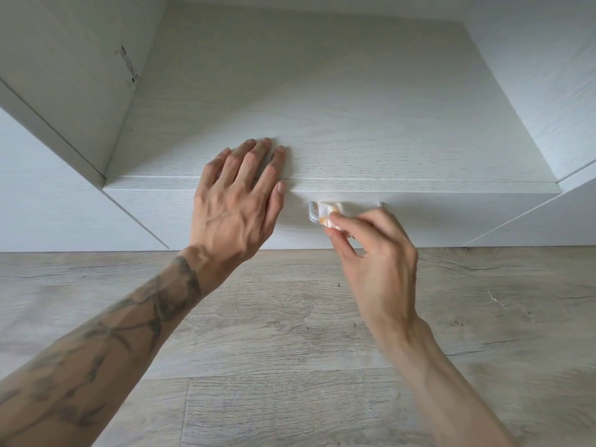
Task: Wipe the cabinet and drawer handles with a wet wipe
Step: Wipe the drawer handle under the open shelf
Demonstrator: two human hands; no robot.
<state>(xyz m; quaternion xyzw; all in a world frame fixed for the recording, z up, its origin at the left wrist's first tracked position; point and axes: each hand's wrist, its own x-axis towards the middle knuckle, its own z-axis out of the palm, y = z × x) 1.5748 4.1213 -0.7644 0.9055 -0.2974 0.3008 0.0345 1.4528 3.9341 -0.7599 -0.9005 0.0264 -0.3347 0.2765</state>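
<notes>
A tattooed forearm (113,333) is being stretched in from the lower left over a floor (290,317) of pale grey planks with a knotty wood-grain pattern. At its end the left hand (237,201) is being laid flat, back upward, on the front edge of the cabinet top (354,124). Its fingers are being held straight and only slightly fanned, with the fingertips pressed on the matt, whitish, fine-grained board. The thumb is being rested over the edge strip, toward the drawer front (451,217) below.

Just to the right of that thumb, a slim handle (312,212) is being shown on the flat drawer front: a smooth, pale, rounded bar bent back at its ends. A wet wipe (329,214), white with orange patches and crumpled into a soft wad, is being held against the bar near its left bend.

The wipe is being pinched by the right hand (377,253) between the thumb and the fingertips, with the fingers curled in over it. The hand is being kept directly in front of the bar, so that most of the bar is being hidden; only the far end is showing above the knuckles.
</notes>
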